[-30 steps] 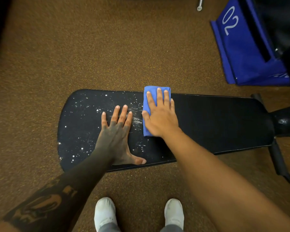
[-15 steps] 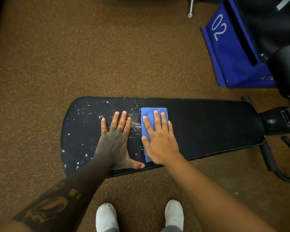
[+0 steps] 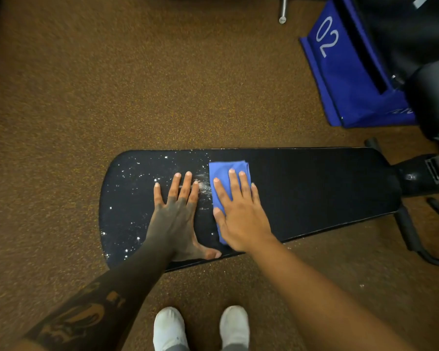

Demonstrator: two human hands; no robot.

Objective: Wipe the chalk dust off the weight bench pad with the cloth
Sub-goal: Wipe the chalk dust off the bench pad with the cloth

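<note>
Cloth [image 3: 229, 167]: blue, folded to a narrow rectangle, lying on the pad about midway along it; its long axis crosses the pad from far edge toward near edge, square to the pad's length.
Right hand [image 3: 241, 214]: flat on the cloth, palm down, fingers straight and slightly spread, pressing rather than gripping.
Left hand [image 3: 176, 216]: flat on bare pad just beside the cloth, fingers spread, thumb out toward the near edge, holding nothing.
Bench pad [image 3: 314, 188]: black, long axis left to right, rounded end at left.
Chalk dust [image 3: 137, 173]: white specks over the left part (a thicker smear sits between the two hands); the pad right of the cloth looks clean.
Floor [image 3: 137, 84]: brown speckled.
Shoes [image 3: 169, 328]: white, below the pad.
</note>
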